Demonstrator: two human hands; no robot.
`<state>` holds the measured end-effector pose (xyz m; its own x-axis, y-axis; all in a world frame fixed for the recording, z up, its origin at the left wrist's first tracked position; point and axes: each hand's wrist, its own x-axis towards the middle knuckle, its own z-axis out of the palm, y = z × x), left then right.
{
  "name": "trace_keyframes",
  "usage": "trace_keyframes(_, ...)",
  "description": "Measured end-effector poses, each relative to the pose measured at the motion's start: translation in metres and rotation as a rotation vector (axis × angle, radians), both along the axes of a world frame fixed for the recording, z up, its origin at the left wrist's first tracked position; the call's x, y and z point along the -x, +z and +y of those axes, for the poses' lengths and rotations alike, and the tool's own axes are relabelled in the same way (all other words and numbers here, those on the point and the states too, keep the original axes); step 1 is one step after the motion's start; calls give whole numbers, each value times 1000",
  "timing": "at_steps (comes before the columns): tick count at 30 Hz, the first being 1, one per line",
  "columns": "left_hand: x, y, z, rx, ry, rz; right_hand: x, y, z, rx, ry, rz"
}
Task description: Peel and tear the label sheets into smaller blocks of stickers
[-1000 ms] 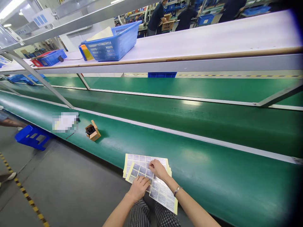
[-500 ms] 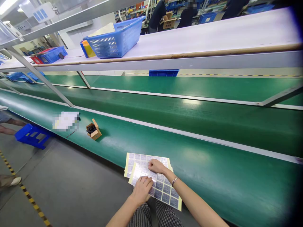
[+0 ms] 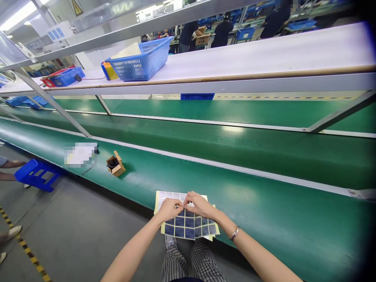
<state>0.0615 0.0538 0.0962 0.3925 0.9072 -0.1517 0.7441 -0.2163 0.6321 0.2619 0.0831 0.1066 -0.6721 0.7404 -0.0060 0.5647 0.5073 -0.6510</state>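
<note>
Now the hands come together! A moment ago the left hand (image 3: 170, 208) lay flat near the lower side of the top sheet (image 3: 184, 228); now it is up at the upper edge, thumb and fingers pinched on the sheet. The right hand (image 3: 200, 204), bracelet (image 3: 235, 233) at its wrist, meets it there, fingertips pinched too, the two pinches all but touching. Whether one label sits between them is too small to tell.

The top sheet itself has swung round: its rows of dark labels now face up squarely, and its lower part juts past the near edge of the green surface (image 3: 249, 219), above the checked trousers (image 3: 202, 258). Under it, more sheets (image 3: 168, 194) poke out beyond the hands, resting along that same near edge. So the work looks to have passed from steadying the sheet to fine fingertip handling at one spot.

Farther left along the near edge, the open carton (image 3: 118, 170) with something black inside stands apart, untouched.
</note>
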Motion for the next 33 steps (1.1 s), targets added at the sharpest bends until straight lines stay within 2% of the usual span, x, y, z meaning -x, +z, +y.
trace_keyframes(3,0,6,1,40,18,-29,-7,15,-2,-21,-38,18)
trace_keyframes(6,-1,10,3,55,22,-62,-10,22,-3,-31,-45,19)
trace_keyframes(17,0,8,1,103,58,-174,-2,21,-5,-101,1,-63)
trace_keyframes(21,1,14,0,148,75,-241,-1,23,-6,-130,13,-73)
trace_keyframes(27,2,18,1,271,71,-389,0,34,-13,-208,29,-79)
trace_keyframes(30,0,16,2,324,93,-417,0,40,-17,-250,32,-91)
trace_keyframes(33,-3,19,1,333,97,-418,-5,43,-17,-250,36,-90)
